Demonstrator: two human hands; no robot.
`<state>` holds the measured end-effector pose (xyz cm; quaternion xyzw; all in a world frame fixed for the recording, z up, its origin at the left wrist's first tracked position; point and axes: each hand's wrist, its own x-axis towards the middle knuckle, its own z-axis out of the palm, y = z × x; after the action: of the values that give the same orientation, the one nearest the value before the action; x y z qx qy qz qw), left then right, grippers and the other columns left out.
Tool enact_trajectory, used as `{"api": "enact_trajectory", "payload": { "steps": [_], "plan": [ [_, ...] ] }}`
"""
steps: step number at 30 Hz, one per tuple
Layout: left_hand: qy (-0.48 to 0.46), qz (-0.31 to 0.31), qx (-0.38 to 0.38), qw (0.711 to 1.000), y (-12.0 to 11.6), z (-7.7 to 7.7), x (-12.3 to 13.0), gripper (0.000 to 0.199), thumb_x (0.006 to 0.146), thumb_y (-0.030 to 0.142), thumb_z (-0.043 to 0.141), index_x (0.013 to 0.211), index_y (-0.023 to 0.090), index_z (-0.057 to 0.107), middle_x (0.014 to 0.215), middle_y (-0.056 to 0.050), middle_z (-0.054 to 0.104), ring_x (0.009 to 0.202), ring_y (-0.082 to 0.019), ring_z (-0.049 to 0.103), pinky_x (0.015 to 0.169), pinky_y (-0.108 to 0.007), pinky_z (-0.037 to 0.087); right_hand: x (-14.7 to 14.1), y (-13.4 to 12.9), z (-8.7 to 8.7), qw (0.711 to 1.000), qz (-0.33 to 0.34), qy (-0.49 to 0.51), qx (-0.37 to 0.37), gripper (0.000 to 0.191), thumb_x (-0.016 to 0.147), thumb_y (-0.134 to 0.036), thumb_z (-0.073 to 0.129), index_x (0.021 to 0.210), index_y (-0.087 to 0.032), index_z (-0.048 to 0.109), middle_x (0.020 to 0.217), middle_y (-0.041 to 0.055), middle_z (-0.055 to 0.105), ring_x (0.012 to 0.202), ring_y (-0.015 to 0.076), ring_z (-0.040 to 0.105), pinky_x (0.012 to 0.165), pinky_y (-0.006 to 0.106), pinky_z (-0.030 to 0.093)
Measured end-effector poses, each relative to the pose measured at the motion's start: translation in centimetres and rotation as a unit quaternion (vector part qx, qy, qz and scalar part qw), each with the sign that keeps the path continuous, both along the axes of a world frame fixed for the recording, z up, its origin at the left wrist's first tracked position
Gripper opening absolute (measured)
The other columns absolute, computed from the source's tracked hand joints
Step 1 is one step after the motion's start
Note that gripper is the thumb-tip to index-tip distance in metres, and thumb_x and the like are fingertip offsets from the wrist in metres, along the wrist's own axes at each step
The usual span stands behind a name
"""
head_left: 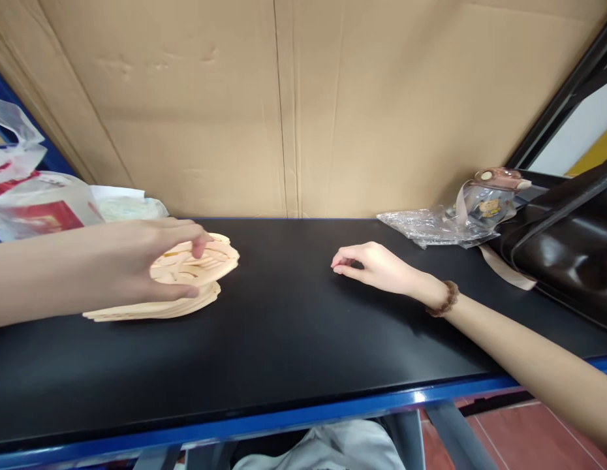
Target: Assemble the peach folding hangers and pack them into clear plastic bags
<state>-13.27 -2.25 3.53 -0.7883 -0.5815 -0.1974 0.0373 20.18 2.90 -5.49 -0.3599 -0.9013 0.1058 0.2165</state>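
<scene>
My left hand (pixel 161 264) reaches in from the left, thumb and fingers spread apart in a curve, with nothing between them. Below and behind it, a pile of thin pale yellow curved pieces (pixel 218 261) rests on the black tabletop (pixel 284 313); the hand hides part of it, and whether they touch cannot be made out. My right hand (pixel 369 264), with a brown band (pixel 449 299) on its wrist, is over the middle right of the table. Its thumb and fingertips are pressed together and no object shows in them.
Plastic bags (pixel 34 202) and a white packet (pixel 130 203) lie at the back left. Clear plastic wrap (pixel 421 225), a clear bottle (pixel 487 205) and a dark leather bag (pixel 572 241) are at the right. Cardboard (pixel 210 111) stands behind; a blue edge (pixel 284 408) runs in front.
</scene>
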Motion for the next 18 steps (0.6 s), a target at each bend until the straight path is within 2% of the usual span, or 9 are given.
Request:
{"api": "enact_trajectory", "payload": {
  "steps": [4,6,10,14,18],
  "plan": [
    [0.164,-0.001,-0.075,0.984,0.2,0.0,-2.1,0.027,0.062,0.043,0.062,0.08,0.023,0.065,0.091,0.001,0.064,0.072,-0.017,0.053,0.07,-0.026,0.034,0.0,-0.1,0.0,1.0,0.0,-0.002,-0.004,0.013,0.093,-0.028,0.053,0.09,-0.022,0.064,0.085,0.0001,0.07,0.074,0.0147,0.064,0.072,0.027,0.046],
    [0.203,0.002,-0.096,0.975,0.6,-0.2,-2.9,0.027,0.064,0.041,0.063,0.085,0.024,0.067,0.102,-0.001,0.063,0.073,-0.018,0.056,0.073,-0.027,0.037,0.0,-0.2,0.0,1.0,0.0,-0.005,-0.003,0.013,0.093,-0.028,0.053,0.09,-0.022,0.064,0.085,0.0,0.069,0.074,0.0148,0.064,0.071,0.027,0.046],
    [0.207,-0.019,-0.123,0.97,1.2,-0.8,-3.9,0.026,0.068,0.043,0.065,0.087,0.026,0.068,0.104,-0.004,0.064,0.086,-0.024,0.059,0.079,-0.032,0.04,-0.1,-0.3,0.0,1.0,0.001,-0.01,0.002,0.013,0.093,-0.028,0.053,0.089,-0.022,0.064,0.083,-0.0005,0.069,0.071,0.0143,0.063,0.069,0.027,0.045],
    [0.192,-0.06,-0.139,0.97,1.2,-1.4,-4.7,0.021,0.07,0.04,0.065,0.084,0.025,0.067,0.106,-0.004,0.066,0.103,-0.029,0.056,0.088,-0.037,0.039,-0.3,-0.3,0.1,1.0,0.003,-0.007,-0.001,0.013,0.093,-0.028,0.053,0.089,-0.022,0.064,0.084,-0.0007,0.068,0.072,0.0139,0.062,0.069,0.026,0.045],
    [0.181,-0.071,-0.142,0.971,1.5,-1.6,-5.4,0.021,0.066,0.035,0.066,0.085,0.026,0.067,0.105,-0.003,0.067,0.108,-0.031,0.054,0.09,-0.039,0.038,-0.3,-0.4,0.1,1.0,0.005,-0.007,0.0,0.015,0.093,-0.028,0.052,0.088,-0.022,0.064,0.083,-0.0005,0.068,0.071,0.014,0.061,0.069,0.027,0.044]
  ]
}}
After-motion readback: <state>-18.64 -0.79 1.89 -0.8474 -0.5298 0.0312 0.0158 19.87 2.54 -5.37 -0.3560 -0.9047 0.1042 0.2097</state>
